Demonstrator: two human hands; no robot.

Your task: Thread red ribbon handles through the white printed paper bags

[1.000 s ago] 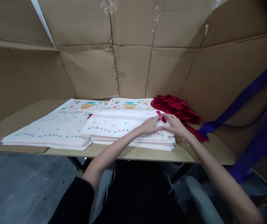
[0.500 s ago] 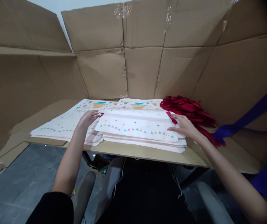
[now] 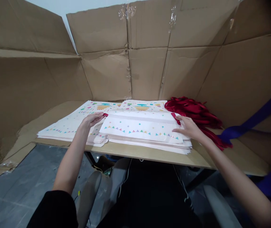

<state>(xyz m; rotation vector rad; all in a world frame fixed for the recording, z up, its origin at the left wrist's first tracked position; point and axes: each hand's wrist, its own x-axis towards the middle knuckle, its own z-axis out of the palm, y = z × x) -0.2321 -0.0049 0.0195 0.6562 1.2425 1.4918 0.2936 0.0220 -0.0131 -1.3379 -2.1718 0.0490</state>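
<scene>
A white printed sheet (image 3: 140, 123) with stars and a row of coloured pennants lies folded on a stack of similar sheets (image 3: 149, 144). Red ribbon shows at both ends of its fold; any stretch between is hidden. My left hand (image 3: 92, 120) pinches the short ribbon end (image 3: 105, 115) at the fold's left side. At the right side, my right hand (image 3: 188, 127) has red ribbon between its fingers, with the thumb lying over the sheet's edge. A second stack of printed sheets (image 3: 71, 125), with part of the word "birthday" showing, lies under and beyond my left hand.
A heap of red ribbon (image 3: 194, 112) lies to the right behind my right hand. Purple ribbon (image 3: 254, 118) stretches up to the right edge. Cardboard walls (image 3: 147, 69) enclose the table (image 3: 154, 155) at the back and sides.
The view has shifted slightly, so everything sits a little farther right. More red ribbon shows at my left fingertips. My right hand keeps its hold at the fold's right end.
</scene>
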